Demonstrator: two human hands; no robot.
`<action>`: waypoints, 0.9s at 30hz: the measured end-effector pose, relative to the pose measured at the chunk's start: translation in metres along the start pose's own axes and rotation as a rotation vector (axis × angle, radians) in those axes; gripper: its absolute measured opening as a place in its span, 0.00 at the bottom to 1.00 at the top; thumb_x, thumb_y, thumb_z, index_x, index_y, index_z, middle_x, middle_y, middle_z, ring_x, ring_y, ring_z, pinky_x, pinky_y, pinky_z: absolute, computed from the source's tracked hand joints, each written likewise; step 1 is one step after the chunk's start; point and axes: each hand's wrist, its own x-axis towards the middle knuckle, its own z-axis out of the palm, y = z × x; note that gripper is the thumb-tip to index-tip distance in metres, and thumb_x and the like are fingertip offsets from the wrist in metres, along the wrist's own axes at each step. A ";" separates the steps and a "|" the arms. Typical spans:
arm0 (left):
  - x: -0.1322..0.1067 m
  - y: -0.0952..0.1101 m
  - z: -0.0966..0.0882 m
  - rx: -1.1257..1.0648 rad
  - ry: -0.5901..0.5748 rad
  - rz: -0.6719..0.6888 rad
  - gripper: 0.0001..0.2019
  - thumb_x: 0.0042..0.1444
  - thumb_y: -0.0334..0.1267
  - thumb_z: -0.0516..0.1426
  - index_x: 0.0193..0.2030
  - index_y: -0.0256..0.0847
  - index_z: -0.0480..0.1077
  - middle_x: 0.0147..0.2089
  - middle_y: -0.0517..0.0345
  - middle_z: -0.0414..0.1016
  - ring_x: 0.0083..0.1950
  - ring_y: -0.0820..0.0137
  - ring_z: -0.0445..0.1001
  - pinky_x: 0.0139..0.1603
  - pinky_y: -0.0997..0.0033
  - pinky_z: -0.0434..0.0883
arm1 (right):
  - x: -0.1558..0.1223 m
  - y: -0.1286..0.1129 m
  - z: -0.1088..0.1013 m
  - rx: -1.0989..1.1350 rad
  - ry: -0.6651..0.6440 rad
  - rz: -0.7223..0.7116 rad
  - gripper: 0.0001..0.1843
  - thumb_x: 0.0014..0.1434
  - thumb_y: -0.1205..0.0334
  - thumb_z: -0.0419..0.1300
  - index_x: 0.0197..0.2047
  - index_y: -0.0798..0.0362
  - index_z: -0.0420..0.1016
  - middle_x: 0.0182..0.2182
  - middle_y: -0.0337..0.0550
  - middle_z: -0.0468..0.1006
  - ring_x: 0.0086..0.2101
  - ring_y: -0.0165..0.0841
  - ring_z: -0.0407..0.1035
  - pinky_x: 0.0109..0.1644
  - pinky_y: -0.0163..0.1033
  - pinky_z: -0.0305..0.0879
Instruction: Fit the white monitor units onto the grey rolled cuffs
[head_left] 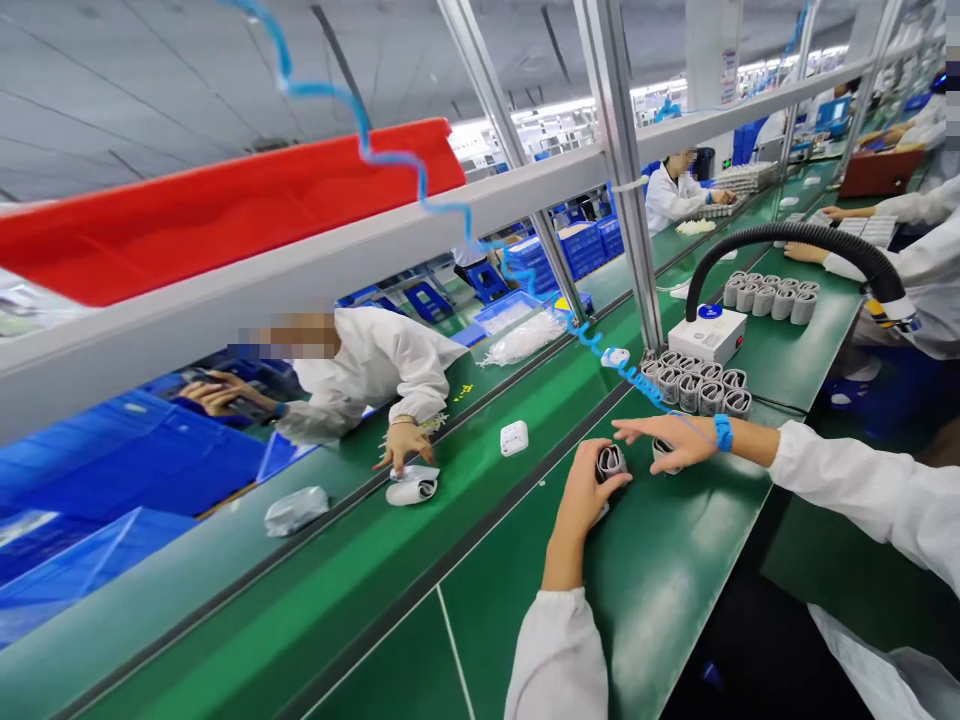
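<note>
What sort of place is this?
This looks like a factory assembly line. A long green workbench runs past workers in white coats, with rows of identical grey rolls set out on it and stacked blue crates behind.

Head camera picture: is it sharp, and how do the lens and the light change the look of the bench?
In the head view, the wide lens curves and tilts the scene, so the metal upright leans; the green workbench shows pale glare; the left hand, the grey roll and the right hand look fairly sharp.
</note>
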 end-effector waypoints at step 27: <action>0.032 0.072 0.076 -0.079 -0.224 0.155 0.36 0.62 0.41 0.73 0.74 0.46 0.69 0.70 0.39 0.75 0.73 0.47 0.75 0.74 0.44 0.74 | -0.123 -0.013 0.025 0.667 0.793 0.753 0.33 0.53 0.35 0.79 0.51 0.48 0.81 0.46 0.47 0.83 0.44 0.44 0.78 0.47 0.43 0.79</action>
